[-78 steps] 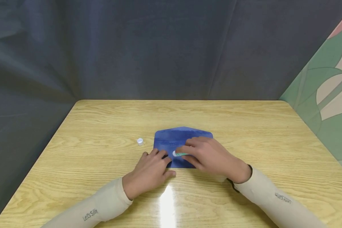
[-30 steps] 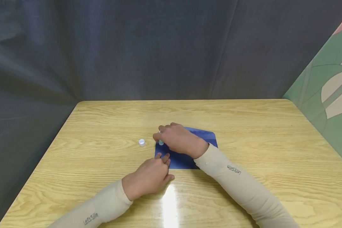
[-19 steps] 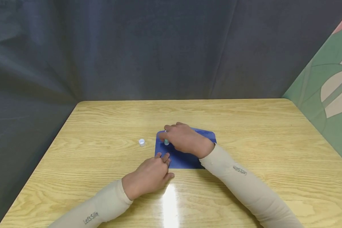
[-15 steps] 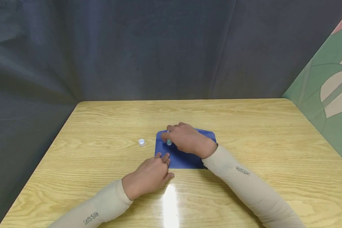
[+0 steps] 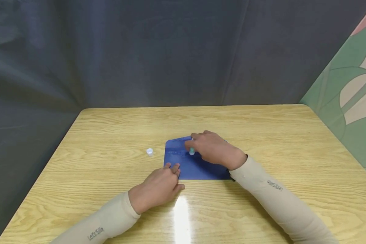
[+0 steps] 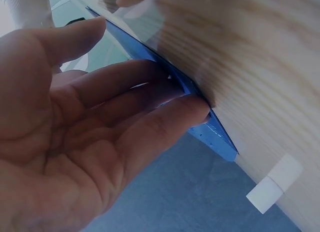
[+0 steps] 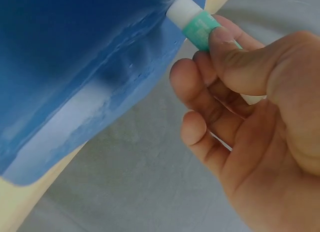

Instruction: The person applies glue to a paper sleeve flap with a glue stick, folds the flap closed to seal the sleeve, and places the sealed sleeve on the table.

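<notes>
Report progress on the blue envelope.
Done: the white cap lies on the table; faint streaks mark the blue envelope. In hand: gluing, apparently; the right hand holds the glue stick to it, the left hand touches it. Left, probably: closing the open flap and recapping.

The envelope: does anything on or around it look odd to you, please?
Nothing looks damaged. Only uneven, shiny streaks on the envelope break its otherwise smooth surface, probably from the glue stick in the right hand.
</notes>
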